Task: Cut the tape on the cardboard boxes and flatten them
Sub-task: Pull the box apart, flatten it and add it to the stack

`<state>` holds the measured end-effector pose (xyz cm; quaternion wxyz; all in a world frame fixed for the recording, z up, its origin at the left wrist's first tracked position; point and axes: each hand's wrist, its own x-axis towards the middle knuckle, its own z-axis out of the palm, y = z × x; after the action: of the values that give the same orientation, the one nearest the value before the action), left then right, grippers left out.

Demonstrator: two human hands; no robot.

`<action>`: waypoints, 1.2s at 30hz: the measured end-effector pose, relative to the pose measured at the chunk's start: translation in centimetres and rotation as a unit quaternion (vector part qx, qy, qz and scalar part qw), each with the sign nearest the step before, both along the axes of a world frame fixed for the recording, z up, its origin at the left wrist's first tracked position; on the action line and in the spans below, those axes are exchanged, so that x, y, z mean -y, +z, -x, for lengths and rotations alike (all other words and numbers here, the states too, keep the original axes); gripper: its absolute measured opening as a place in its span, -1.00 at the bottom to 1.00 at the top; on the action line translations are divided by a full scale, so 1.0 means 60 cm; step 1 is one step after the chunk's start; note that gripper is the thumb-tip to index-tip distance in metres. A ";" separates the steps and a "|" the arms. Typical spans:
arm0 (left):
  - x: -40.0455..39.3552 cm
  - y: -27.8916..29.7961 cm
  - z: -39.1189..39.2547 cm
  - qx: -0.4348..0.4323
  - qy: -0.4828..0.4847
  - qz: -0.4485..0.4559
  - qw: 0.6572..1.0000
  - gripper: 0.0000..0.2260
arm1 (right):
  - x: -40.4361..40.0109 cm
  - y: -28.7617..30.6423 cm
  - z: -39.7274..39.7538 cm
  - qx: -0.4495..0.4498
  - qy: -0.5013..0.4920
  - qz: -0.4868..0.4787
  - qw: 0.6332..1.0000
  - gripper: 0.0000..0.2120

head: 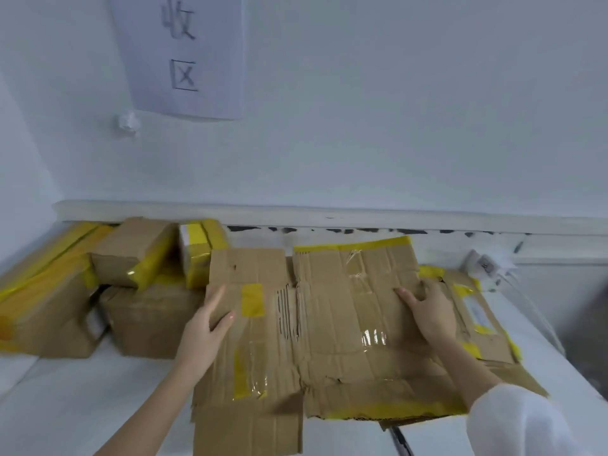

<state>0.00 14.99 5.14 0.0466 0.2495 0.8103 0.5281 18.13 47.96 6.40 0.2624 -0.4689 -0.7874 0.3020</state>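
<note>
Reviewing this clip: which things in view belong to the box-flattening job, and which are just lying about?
Belongs to the job:
- flattened cardboard, under both hands
- left hand gripping its left edge
- right hand resting on its right part
- taped boxes stacked at left, still whole
- second flattened piece underneath at right

Just lying about:
- paper sign on the wall
- crumpled wad below it
- white table

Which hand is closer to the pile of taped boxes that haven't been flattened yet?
Left. The left hand grips the flattened cardboard's left edge, right beside the pile of taped boxes. The right hand rests on the cardboard's far right side.
</note>
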 end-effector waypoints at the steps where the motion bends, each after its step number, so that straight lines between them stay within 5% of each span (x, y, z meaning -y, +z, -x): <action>1: -0.016 -0.006 -0.001 -0.007 -0.023 0.038 0.999 -0.56 | -0.004 -0.003 -0.019 0.025 -0.005 -0.041 0.999 -0.48; 5: -0.077 -0.030 -0.028 0.011 -0.063 0.111 0.992 -0.62 | -0.037 -0.023 -0.094 0.137 -0.021 -0.104 0.985 -0.48; 11: -0.199 -0.047 -0.065 0.038 -0.117 0.108 0.987 -0.51 | -0.133 -0.048 -0.170 0.220 -0.038 -0.044 0.974 -0.43; 21: -0.405 -0.081 -0.092 0.100 -0.063 0.065 0.991 -0.38 | -0.369 -0.076 -0.163 0.271 0.041 -0.003 0.962 -0.41; 27: -0.392 -0.130 -0.088 0.175 -0.037 0.055 0.982 -0.43 | -0.386 -0.155 -0.148 0.261 0.088 0.041 0.960 -0.46; 36: -0.449 -0.100 -0.087 0.158 -0.054 0.073 0.983 -0.37 | -0.443 -0.172 -0.175 0.273 0.093 0.067 0.955 -0.47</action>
<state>5.21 41.95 -0.89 0.2207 0.2020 0.8146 0.4968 28.61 74.55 -3.90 -0.0236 -0.4749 -0.8470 0.2379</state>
